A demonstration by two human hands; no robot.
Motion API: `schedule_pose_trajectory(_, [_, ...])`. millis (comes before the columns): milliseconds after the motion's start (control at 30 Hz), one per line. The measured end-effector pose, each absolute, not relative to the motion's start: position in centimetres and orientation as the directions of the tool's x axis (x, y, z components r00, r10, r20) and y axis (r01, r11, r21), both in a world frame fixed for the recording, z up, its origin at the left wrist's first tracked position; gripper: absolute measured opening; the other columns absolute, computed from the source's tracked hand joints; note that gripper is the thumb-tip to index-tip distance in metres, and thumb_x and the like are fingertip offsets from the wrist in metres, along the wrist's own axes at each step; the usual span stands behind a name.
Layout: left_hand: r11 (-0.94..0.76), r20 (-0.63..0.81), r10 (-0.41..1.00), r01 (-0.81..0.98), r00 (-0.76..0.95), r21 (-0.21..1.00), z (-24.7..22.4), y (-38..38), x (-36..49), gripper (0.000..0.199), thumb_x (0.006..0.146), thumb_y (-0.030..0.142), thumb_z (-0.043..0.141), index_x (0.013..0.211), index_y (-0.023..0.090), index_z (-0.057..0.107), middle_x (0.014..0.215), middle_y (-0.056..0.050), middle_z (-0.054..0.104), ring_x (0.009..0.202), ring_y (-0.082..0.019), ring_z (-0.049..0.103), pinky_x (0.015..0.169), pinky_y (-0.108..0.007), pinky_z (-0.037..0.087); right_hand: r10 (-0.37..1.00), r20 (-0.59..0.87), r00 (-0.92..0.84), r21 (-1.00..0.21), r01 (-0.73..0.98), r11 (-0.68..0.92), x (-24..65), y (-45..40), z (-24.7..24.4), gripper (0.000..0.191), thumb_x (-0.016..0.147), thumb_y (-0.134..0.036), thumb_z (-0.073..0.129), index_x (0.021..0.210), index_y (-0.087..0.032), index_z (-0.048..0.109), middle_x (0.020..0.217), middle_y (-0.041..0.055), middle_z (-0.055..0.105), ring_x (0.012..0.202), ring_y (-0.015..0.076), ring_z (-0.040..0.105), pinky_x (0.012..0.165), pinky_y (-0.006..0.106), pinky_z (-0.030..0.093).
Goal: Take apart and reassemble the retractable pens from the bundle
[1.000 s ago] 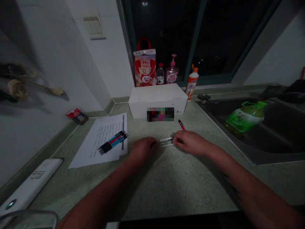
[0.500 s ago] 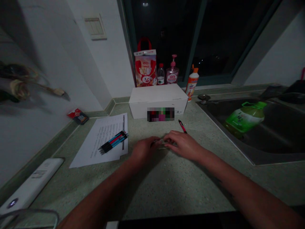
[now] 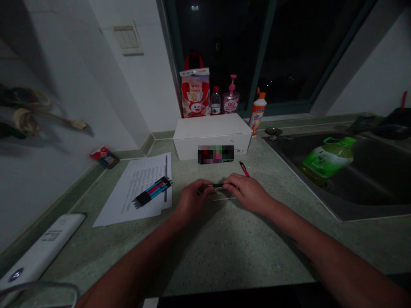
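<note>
Between my two hands is a thin dark pen (image 3: 218, 185), held level above the counter. My left hand (image 3: 192, 197) is closed in a pinch on its left end, where a pale, narrow tip shows. My right hand (image 3: 248, 191) has its fingers closed around the other end, which they hide. A slim pale stick (image 3: 224, 199) lies on the counter just below the pen. Behind my right hand lies a red and black pen (image 3: 244, 168). Several blue, red and black pens (image 3: 152, 192) rest in a bundle on printed paper sheets (image 3: 128, 188) to the left.
A white box (image 3: 210, 130) stands at the back, with a partly blurred dark item (image 3: 215, 155) before it. Bottles, including a pink pump bottle (image 3: 231, 98), line the window. At right, a sink (image 3: 359, 199) holds a green-labelled jug (image 3: 329, 158). A white power strip (image 3: 48, 239) lies left.
My hands have drawn slightly apart, and the dark pen between them now shows clearly. The pale stick beneath is also more visible. The bundled pens have stayed put.
</note>
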State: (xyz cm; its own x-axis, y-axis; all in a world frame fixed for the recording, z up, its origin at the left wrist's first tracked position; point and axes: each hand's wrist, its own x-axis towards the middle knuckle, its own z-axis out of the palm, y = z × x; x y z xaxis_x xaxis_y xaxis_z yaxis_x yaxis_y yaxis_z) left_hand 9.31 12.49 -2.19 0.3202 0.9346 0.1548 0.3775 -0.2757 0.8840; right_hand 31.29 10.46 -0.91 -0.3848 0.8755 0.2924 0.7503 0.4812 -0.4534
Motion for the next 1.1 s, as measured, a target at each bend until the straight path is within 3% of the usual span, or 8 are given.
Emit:
schedule_pose_trajectory(133, [-0.253, 0.125, 0.948, 0.456, 0.293, 0.853, -1.8, 12.7, 9.2, 0.017, 0.091, 0.028, 0.063, 0.093, 0.018, 0.076, 0.088, -0.005, 0.078, 0.081, -0.02, 0.069, 0.077, -0.031, 0.053, 0.886, 0.296, -0.355, -0.513, 0.724, 0.462, 31.5, 10.6, -1.1, 0.015, 0.106, -0.022, 0.057, 0.095, -0.02, 0.067, 0.091, 0.0036, 0.069, 0.087, 0.019, 0.065, 0.078, 0.031, 0.045])
schedule_pose_trajectory(300, [-0.37, 0.204, 0.915, 0.516, 0.349, 0.773, -1.8, 12.7, 8.9, 0.019, 0.094, 0.025, 0.06, 0.097, 0.019, 0.077, 0.093, -0.005, 0.078, 0.086, -0.02, 0.069, 0.082, -0.032, 0.053, 0.885, 0.325, -0.334, -0.569, 0.679, 0.465, 31.6, 10.6, -1.4, 0.005, 0.1, -0.02, 0.065, 0.097, -0.02, 0.069, 0.093, 0.0036, 0.069, 0.088, 0.0192, 0.065, 0.078, 0.031, 0.046])
schedule_pose_trajectory(467, [-0.346, 0.194, 0.925, 0.515, 0.325, 0.784, -1.8, 12.7, 8.9, 0.019, 0.095, 0.024, 0.058, 0.097, 0.018, 0.076, 0.092, -0.005, 0.077, 0.085, -0.02, 0.069, 0.08, -0.031, 0.053, 0.909, 0.31, -0.279, -0.624, 0.661, 0.415, 31.4, 10.7, -1.7, 0.001, 0.096, -0.018, 0.07, 0.096, -0.019, 0.07, 0.091, 0.0036, 0.069, 0.084, 0.0186, 0.064, 0.075, 0.03, 0.046])
schedule_pose_trajectory(700, [-0.341, 0.175, 0.927, 0.555, 0.331, 0.759, -1.9, 12.5, 9.1, 0.018, 0.094, 0.027, 0.06, 0.096, 0.018, 0.075, 0.094, -0.006, 0.077, 0.086, -0.022, 0.068, 0.081, -0.034, 0.053, 0.932, 0.235, -0.276, -0.68, 0.639, 0.361, 30.9, 10.6, -1.8, 0.009, 0.102, -0.024, 0.06, 0.101, -0.019, 0.068, 0.089, 0.0029, 0.071, 0.081, 0.0175, 0.064, 0.072, 0.029, 0.045])
schedule_pose_trajectory(867, [-0.374, 0.176, 0.912, 0.578, 0.37, 0.726, -1.9, 12.3, 9.2, 0.022, 0.094, 0.029, 0.059, 0.098, 0.018, 0.077, 0.096, -0.01, 0.077, 0.089, -0.025, 0.069, 0.087, -0.04, 0.054, 0.926, 0.192, -0.324, -0.707, 0.609, 0.36, 30.7, 10.6, -2.1, 0.027, 0.107, -0.023, 0.049, 0.088, -0.02, 0.067, 0.086, 0.0038, 0.073, 0.081, 0.0178, 0.067, 0.075, 0.031, 0.047])
schedule_pose_trajectory(1000, [-0.389, 0.195, 0.908, 0.575, 0.371, 0.719, -1.8, 12.3, 9.3, 0.021, 0.093, 0.027, 0.059, 0.094, 0.018, 0.078, 0.093, -0.01, 0.077, 0.088, -0.027, 0.07, 0.087, -0.042, 0.055, 0.925, 0.261, -0.277, -0.721, 0.581, 0.378, 30.5, 10.5, -2.1, 0.007, 0.098, -0.019, 0.065, 0.101, -0.021, 0.07, 0.096, 0.0041, 0.074, 0.088, 0.0189, 0.068, 0.077, 0.031, 0.049])
schedule_pose_trajectory(1100, [-0.388, 0.192, 0.909, 0.577, 0.371, 0.719, -1.7, 12.3, 9.3, 0.02, 0.093, 0.025, 0.059, 0.094, 0.018, 0.078, 0.094, -0.011, 0.077, 0.09, -0.027, 0.07, 0.088, -0.042, 0.056, 0.944, 0.238, -0.229, -0.742, 0.584, 0.328, 30.4, 10.4, -1.9, 0.014, 0.095, -0.024, 0.072, 0.108, -0.021, 0.07, 0.104, 0.0052, 0.075, 0.088, 0.0193, 0.069, 0.077, 0.032, 0.05])
